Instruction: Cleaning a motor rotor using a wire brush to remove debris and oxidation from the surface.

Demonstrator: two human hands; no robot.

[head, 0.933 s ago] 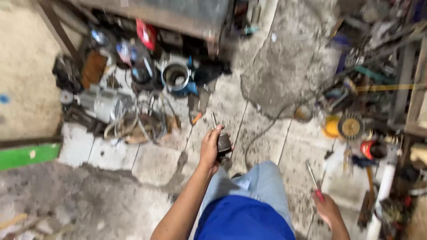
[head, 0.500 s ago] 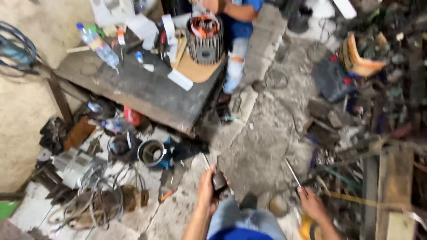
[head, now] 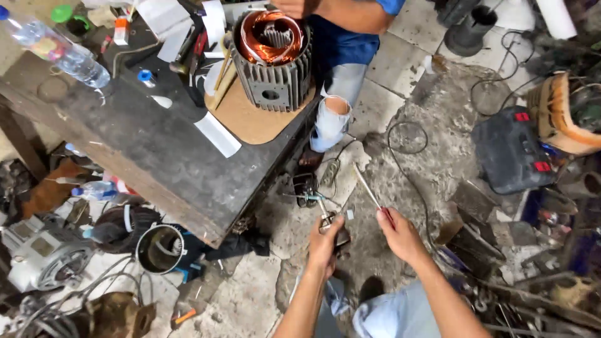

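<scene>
Small dark part [head: 335,228] gripped in left hand [head: 325,241], fingers curled round it, lower centre of frame. Screwdriver [head: 369,191] pinched at red handle by right hand [head: 400,236], shaft angled up-left, tip clear of part. Judged step: tool being brought to part; tip must be seated next, part held steady. Both forearms extended forward over cracked floor [head: 400,156]. Bench [head: 156,156] upper left; stator [head: 272,59] on it, co-worker's arm [head: 338,12] behind.

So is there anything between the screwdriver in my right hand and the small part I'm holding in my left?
Nothing visible. The right hand holds the screwdriver with its shaft angled up and away, while the left hand grips the small metal part. Only open air over the floor separates them.
</scene>
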